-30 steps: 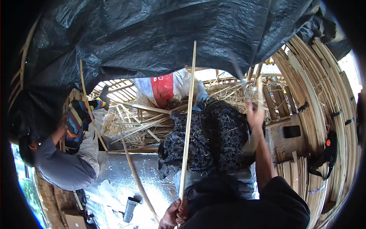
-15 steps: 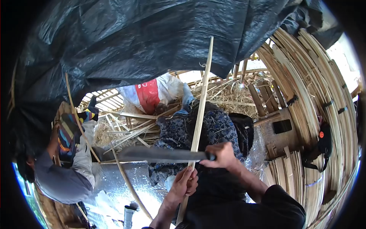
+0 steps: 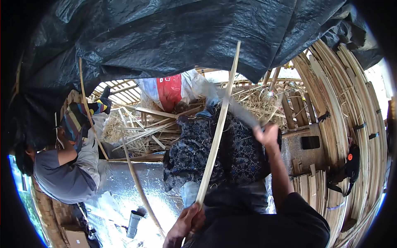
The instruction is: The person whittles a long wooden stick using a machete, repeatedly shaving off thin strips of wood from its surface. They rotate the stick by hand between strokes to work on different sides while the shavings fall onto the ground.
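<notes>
A long pale wooden strip [image 3: 218, 134] stands slanted upward in front of me. My left hand [image 3: 191, 220] is closed round its lower part, near my body. To the right of the strip, my right hand [image 3: 266, 134] is closed on the handle of a long knife. The knife's blade [image 3: 242, 112] is blurred by motion and points up and left, near the strip's upper half; whether they touch I cannot tell. Dark patterned cloth [image 3: 182, 153] covers my lap beneath the strip.
A black tarp [image 3: 165, 37] hangs across the top. On the left sits another person [image 3: 66, 175]. Stacked long slats [image 3: 331, 95] line the right side, with a black pouch [image 3: 346, 173] on them. Shavings [image 3: 264, 103] lie ahead. A grey tube [image 3: 133, 224] is at lower left.
The knife has swung up and to the right with my right hand, away from the strip's lower part. My left hand has moved lower and slightly left, still holding the strip.
</notes>
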`<state>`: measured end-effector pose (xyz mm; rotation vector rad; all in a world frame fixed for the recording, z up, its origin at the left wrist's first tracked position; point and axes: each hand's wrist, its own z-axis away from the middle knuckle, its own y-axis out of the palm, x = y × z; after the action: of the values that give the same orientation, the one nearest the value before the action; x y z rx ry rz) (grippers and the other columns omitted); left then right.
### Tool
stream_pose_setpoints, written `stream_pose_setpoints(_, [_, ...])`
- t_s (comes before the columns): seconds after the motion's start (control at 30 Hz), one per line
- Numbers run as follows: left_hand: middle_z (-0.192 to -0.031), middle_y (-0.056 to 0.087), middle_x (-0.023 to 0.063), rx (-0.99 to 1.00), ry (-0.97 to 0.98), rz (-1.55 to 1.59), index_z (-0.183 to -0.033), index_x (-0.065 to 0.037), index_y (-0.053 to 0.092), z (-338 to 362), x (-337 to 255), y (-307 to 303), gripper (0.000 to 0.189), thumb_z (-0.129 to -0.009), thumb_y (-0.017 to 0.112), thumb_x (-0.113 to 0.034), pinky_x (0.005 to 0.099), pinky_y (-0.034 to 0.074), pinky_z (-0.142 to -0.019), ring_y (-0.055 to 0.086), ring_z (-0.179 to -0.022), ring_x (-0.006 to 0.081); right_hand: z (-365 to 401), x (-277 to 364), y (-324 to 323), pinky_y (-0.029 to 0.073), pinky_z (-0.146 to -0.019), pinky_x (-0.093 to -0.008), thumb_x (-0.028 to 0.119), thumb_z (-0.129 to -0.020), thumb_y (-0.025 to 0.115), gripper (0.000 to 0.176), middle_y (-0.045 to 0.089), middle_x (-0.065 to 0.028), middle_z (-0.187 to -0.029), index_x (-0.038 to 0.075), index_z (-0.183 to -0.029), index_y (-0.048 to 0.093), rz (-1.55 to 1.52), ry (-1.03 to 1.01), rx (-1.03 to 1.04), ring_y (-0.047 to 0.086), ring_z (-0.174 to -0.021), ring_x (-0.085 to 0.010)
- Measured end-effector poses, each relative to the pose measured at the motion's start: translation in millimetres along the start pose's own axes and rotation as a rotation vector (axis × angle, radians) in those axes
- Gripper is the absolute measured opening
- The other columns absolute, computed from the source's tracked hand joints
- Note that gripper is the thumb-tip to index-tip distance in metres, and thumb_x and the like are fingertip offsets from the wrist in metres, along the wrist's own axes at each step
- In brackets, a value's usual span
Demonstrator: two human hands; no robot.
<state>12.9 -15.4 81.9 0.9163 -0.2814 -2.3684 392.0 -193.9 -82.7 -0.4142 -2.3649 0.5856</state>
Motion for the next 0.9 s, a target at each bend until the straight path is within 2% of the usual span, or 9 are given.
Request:
stream_pose_setpoints(0.03, [-0.057, 0.03, -0.0048, -0.089, -0.026, -0.051, -0.077, -0.015, 0.039, 10.3, 8.7, -7.6, 0.048, -0.105, 0.04, -0.053, 0.0253, 0.02, -0.041, 0.028, -0.044, 0.0075, -7.3, -4.0, -17.2, 0.038, -0.039, -0.0348, 0.051, -0.094, 0.061, 0.055, 0.052, -0.0072, -0.046, 0.001, -0.075, 0.072, 0.067, 0.33, 0.118, 0.049, -0.038, -0.018])
stream_pose_setpoints(0.1, [-0.058, 0.034, -0.0041, -0.019, -0.017, 0.068, -0.076, -0.014, 0.042, 12.1, 17.0, -24.1, 0.049, -0.105, 0.039, -0.053, 0.0254, 0.022, -0.043, 0.031, -0.046, 0.0087, -10.7, -29.4, -34.3, 0.04, -0.043, -0.0388, 0.047, -0.098, 0.059, 0.054, 0.053, -0.0049, -0.046, -0.002, -0.077, 0.07, 0.305, 0.568, 0.073, 0.046, -0.039, -0.0184])
stream_pose_setpoints(0.17, [-0.058, 0.034, -0.0038, -0.091, 0.067, 0.081, -0.079, -0.012, 0.045, 0.6, 21.4, -27.6, 0.048, -0.106, 0.039, -0.052, 0.0253, 0.023, -0.042, 0.032, -0.045, 0.0089, 5.3, -32.6, -41.2, 0.042, -0.049, -0.0394, 0.047, -0.096, 0.062, 0.054, 0.054, -0.0064, -0.05, -0.003, -0.077, 0.068, 0.235, 0.371, -0.104, 0.047, -0.045, -0.0178])
stream_pose_setpoints(0.23, [-0.057, 0.031, -0.0042, -0.133, 0.131, 0.043, -0.086, -0.011, 0.044, -20.5, 5.4, -14.7, 0.043, -0.107, 0.038, -0.049, 0.0249, 0.024, -0.041, 0.031, -0.043, 0.0072, 69.6, -80.9, -17.9, 0.044, -0.053, -0.0388, 0.044, -0.094, 0.064, 0.05, 0.054, -0.0106, -0.054, -0.004, -0.079, 0.066, 0.01, 0.519, -0.093, 0.048, -0.051, -0.0177])
stream_pose_setpoints(0.27, [-0.057, 0.031, -0.0044, -0.071, 0.136, 0.069, -0.087, -0.012, 0.044, -33.7, -2.8, -9.3, 0.043, -0.107, 0.038, -0.049, 0.0242, 0.023, -0.04, 0.03, -0.043, 0.0064, 37.0, -2.7, -38.1, 0.045, -0.055, -0.0392, 0.044, -0.09, 0.065, 0.048, 0.056, -0.0135, -0.059, -0.003, -0.082, 0.068, -0.184, 0.582, 0.116, 0.052, -0.057, -0.0172])
stream_pose_setpoints(0.4, [-0.057, 0.029, -0.0049, 0.12, 0.154, 0.045, -0.088, -0.012, 0.044, -82.5, -27.5, 12.3, 0.041, -0.108, 0.038, -0.048, 0.0228, 0.021, -0.038, 0.027, -0.042, 0.0047, 14.2, 92.6, -38.8, 0.048, -0.049, -0.0396, 0.057, -0.077, 0.072, 0.054, 0.057, -0.011, -0.053, 0.003, -0.073, 0.068, -0.137, 0.091, 0.43, 0.062, -0.049, -0.0281])
stream_pose_setpoints(0.57, [-0.057, 0.026, -0.0069, 0.223, 0.049, 0.09, -0.084, -0.015, 0.042, -94.2, -46.0, 21.6, 0.041, -0.107, 0.039, -0.049, 0.0229, 0.016, -0.036, 0.022, -0.042, 0.0047, 10.9, 143.7, -21.4, 0.048, -0.051, -0.0353, 0.062, -0.07, 0.078, 0.054, 0.06, -0.0025, -0.061, 0.01, -0.069, 0.062, -0.21, -0.305, 0.47, 0.062, -0.053, -0.0216])
stream_pose_setpoints(0.8, [-0.056, 0.026, -0.0062, 0.324, -0.055, 0.193, -0.081, -0.015, 0.04, -63.9, -20.7, 8.5, 0.045, -0.106, 0.037, -0.053, 0.0233, 0.013, -0.033, 0.019, -0.04, 0.0046, -0.5, 107.8, -16.1, 0.047, -0.052, -0.0333, 0.071, -0.064, 0.077, 0.062, 0.056, -0.0011, -0.06, 0.011, -0.068, 0.06, -0.227, -0.543, 0.394, 0.059, -0.052, -0.0203])
stream_pose_setpoints(0.9, [-0.057, 0.029, -0.0057, 0.395, -0.068, 0.41, -0.083, -0.014, 0.04, -36.3, -1.1, -12.6, 0.044, -0.107, 0.036, -0.05, 0.0224, 0.016, -0.035, 0.021, -0.041, 0.0048, 4.2, 66.4, -19.3, 0.045, -0.046, -0.0339, 0.074, -0.068, 0.074, 0.065, 0.054, -0.003, -0.054, 0.011, -0.062, 0.061, -0.18, -0.405, 0.303, 0.056, -0.045, -0.019])
